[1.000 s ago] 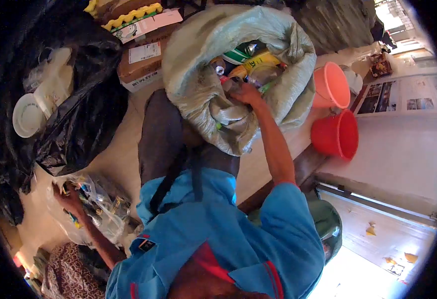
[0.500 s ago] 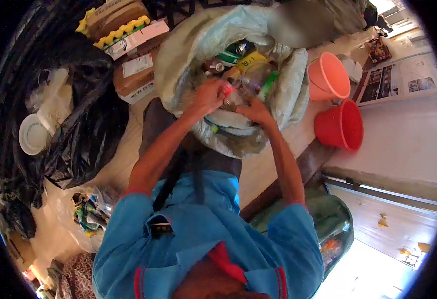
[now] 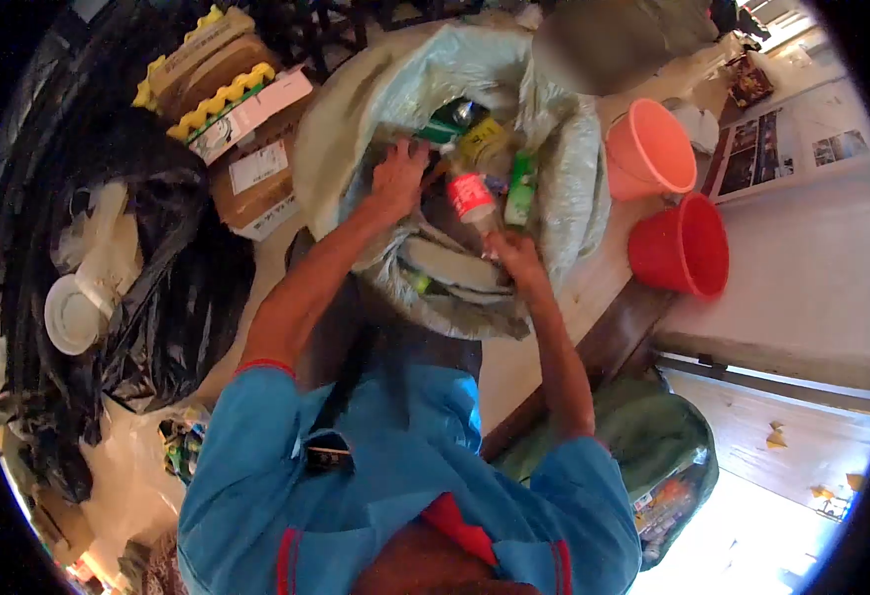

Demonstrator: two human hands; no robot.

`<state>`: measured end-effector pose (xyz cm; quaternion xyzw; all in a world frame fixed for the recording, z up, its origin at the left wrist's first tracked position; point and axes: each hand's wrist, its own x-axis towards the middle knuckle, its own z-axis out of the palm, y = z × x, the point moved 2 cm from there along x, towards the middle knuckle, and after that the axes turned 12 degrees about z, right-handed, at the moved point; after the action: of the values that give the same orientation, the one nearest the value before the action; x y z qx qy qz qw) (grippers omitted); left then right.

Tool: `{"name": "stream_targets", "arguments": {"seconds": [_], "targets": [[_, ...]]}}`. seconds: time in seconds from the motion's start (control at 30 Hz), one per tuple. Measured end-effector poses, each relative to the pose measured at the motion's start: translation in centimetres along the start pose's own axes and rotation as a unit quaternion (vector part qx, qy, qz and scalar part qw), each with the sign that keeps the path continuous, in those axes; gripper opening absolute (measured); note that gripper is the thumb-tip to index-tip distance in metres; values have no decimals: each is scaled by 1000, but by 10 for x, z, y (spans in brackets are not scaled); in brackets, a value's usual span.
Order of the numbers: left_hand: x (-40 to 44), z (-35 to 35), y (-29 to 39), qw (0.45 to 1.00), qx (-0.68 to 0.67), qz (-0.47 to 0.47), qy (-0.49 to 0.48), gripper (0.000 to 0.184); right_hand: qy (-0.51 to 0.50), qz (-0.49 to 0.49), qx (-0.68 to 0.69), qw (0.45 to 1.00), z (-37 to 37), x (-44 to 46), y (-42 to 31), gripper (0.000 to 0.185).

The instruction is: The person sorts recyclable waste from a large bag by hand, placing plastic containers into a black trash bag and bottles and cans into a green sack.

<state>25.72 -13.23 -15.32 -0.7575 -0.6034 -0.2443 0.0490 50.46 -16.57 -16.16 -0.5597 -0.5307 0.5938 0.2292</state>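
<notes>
While my right hand (image 3: 514,256) clamps the bottle (image 3: 471,197) inside the sack (image 3: 576,164), near edge, my left hand (image 3: 399,177), fingers apart, is at left; I judge handling underway, steady grip required next.

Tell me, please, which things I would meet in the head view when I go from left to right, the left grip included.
White round bowl → white-labelled cardboard box → left grip → red-labelled plastic bottle → pink bucket → printed sheet with photographs.
</notes>
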Motion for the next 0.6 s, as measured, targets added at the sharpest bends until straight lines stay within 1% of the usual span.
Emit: {"name": "stream_targets", "arguments": {"seconds": [0.03,0.07,0.1,0.13,0.2,0.23,0.27,0.3,0.33,0.37,0.4,0.43,0.47,0.5,0.53,0.57,0.6], "targets": [[6,8,-7,1000,0,6,4,30,-8,39,17,999,1,1,5,34],[9,17,-12,998,23,62,-19,33,-17,80,35,996,3,-2,14,34],[11,25,-17,991,48,120,-42,37,22,42,45,998,3,-5,29,36],[16,27,-23,990,49,126,-40,37,28,39,48,998,0,-7,25,36],[19,35,-33,978,108,129,-123,39,-40,49,149,987,1,-16,22,41],[21,25,-34,966,127,157,-159,32,-36,55,154,986,0,-23,24,41],[19,16,-37,965,126,160,-163,32,-59,51,198,977,-1,-26,22,42],[18,8,-41,975,94,162,-122,30,-82,43,240,966,-2,-26,21,43],[22,-9,-37,981,63,164,-79,29,-80,43,242,966,-2,-25,22,43],[23,-23,-30,988,18,131,-75,28,-94,-6,228,969,-3,-24,21,46],[25,-40,-23,988,17,134,-76,28,-107,-54,214,970,-3,-25,19,49],[24,-55,-18,993,-5,114,-32,28,-104,-52,215,970,-3,-30,10,49],[24,-69,-13,995,-26,96,13,29,-107,-11,218,970,-5,-35,-2,52],[24,-84,-9,994,-27,101,14,29,-109,26,221,969,-6,-39,-15,55],[21,-99,-7,994,-75,70,48,28,-105,25,223,969,-6,-42,-22,55],[15,-112,-4,988,-125,36,80,27,-118,-13,249,961,-7,-48,-29,57],[12,-123,0,988,-128,39,80,27,-131,-53,272,952,-10,-53,-34,59]]}}
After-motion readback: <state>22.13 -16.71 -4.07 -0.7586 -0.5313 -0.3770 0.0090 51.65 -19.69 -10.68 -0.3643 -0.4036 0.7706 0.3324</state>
